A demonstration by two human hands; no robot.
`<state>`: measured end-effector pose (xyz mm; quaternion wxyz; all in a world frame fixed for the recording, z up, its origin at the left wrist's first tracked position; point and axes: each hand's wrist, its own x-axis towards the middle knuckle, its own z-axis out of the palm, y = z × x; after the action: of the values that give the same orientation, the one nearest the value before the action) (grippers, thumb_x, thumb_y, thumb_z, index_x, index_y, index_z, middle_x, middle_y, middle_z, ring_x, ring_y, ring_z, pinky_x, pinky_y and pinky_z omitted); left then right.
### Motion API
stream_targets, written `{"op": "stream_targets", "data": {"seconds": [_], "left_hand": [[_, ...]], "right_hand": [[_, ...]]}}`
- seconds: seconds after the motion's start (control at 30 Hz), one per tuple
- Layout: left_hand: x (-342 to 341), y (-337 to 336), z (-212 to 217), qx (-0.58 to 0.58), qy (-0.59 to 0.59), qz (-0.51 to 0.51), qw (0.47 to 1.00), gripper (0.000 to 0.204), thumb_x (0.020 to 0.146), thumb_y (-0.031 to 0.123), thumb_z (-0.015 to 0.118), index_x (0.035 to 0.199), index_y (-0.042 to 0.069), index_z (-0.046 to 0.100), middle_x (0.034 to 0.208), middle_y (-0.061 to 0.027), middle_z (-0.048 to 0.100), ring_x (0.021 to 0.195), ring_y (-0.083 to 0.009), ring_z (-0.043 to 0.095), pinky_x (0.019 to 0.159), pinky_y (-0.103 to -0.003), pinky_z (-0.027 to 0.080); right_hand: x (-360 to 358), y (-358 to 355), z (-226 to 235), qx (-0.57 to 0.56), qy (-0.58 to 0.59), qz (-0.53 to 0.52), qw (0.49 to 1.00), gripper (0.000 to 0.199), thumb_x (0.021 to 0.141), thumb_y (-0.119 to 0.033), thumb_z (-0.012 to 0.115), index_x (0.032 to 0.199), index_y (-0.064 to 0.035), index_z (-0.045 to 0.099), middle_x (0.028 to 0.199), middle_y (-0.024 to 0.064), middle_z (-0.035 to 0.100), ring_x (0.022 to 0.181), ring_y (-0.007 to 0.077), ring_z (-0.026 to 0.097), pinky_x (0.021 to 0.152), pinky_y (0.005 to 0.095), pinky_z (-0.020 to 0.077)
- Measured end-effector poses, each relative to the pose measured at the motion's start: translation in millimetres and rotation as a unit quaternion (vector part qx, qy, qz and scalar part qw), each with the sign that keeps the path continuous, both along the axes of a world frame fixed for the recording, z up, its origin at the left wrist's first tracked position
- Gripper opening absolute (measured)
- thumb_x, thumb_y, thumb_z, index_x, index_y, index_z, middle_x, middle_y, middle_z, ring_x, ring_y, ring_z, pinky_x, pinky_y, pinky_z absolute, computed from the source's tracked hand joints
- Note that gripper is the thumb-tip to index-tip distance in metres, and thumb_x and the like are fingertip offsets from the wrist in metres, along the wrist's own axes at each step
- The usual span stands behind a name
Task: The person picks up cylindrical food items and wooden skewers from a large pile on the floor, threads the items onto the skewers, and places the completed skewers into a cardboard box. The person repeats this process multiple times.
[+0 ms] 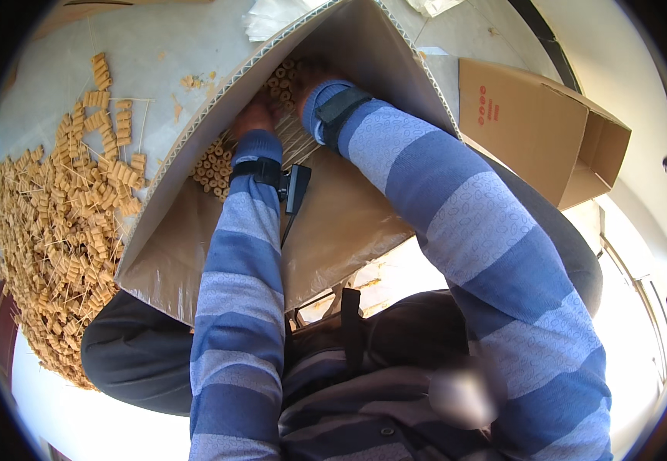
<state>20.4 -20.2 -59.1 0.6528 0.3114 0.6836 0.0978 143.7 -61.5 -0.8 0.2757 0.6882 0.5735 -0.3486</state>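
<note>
The largest thing is the open box [406,58], filling the upper centre of the frame, with shiny film [364,250] across its near part. Next comes the pile [53,246] of ribbed tan pieces along the left side, many with thin sticks through them; it is big and loose, so most of the work seems left. A second box [522,123] lies at the upper right, its open end turned right. Both hands are deep inside the open box: the left hand [257,119] near the middle, the right hand [312,77] a little higher and in shadow. Their fingers are hidden, so I cannot tell whether either grasps anything. Smaller are two groups of pieces in the box, hollow ends facing up: one group [212,170] left of the left wrist, the other [280,81] between the hands. These look neatly packed and seem to be the part done; with film and cardboard showing over much of the box, I judge the filling to be at an early stage. Smallest are the crumbs [193,81] on the grey surface at the upper left.
</note>
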Motion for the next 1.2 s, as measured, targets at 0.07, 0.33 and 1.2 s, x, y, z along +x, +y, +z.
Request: {"op": "stream_targets", "data": {"seconds": [0.07,0.33,1.2], "left_hand": [[-0.2,5.3,-8.4,0.010,-0.007,-0.011,1.000,0.022,0.097,0.024,0.058,0.106,0.004,0.062,0.079,-0.0111,0.063,0.064,-0.0177,0.060,0.051,-0.030,0.050],[-0.5,6.5,-37.8,0.031,-0.020,-0.031,0.999,0.026,0.097,0.031,0.056,0.103,0.006,0.062,0.072,-0.0107,0.061,0.057,-0.0164,0.058,0.049,-0.033,0.049],[-39.2,5.3,-11.7,0.218,0.083,-0.358,0.904,0.035,0.093,0.013,0.054,0.126,0.004,0.061,0.110,-0.0160,0.066,0.094,-0.0231,0.065,0.079,-0.032,0.054]], "right_hand": [[2.0,7.4,5.6,-0.003,0.004,0.022,1.000,0.048,0.093,-0.025,0.050,0.136,-0.0057,0.057,0.148,0.0179,0.044,0.137,0.0351,0.040,0.114,0.0450,0.0328],[11.9,7.4,3.6,-0.018,-0.009,-0.017,1.000,0.044,0.092,-0.023,0.052,0.132,-0.0060,0.060,0.142,0.0177,0.050,0.136,0.0351,0.042,0.111,0.0466,0.0365],[0.7,7.7,21.5,0.039,-0.013,0.089,0.995,0.055,0.096,-0.025,0.047,0.151,-0.0205,0.040,0.161,0.0093,0.028,0.148,0.0317,0.024,0.120,0.0508,0.0176]]}}
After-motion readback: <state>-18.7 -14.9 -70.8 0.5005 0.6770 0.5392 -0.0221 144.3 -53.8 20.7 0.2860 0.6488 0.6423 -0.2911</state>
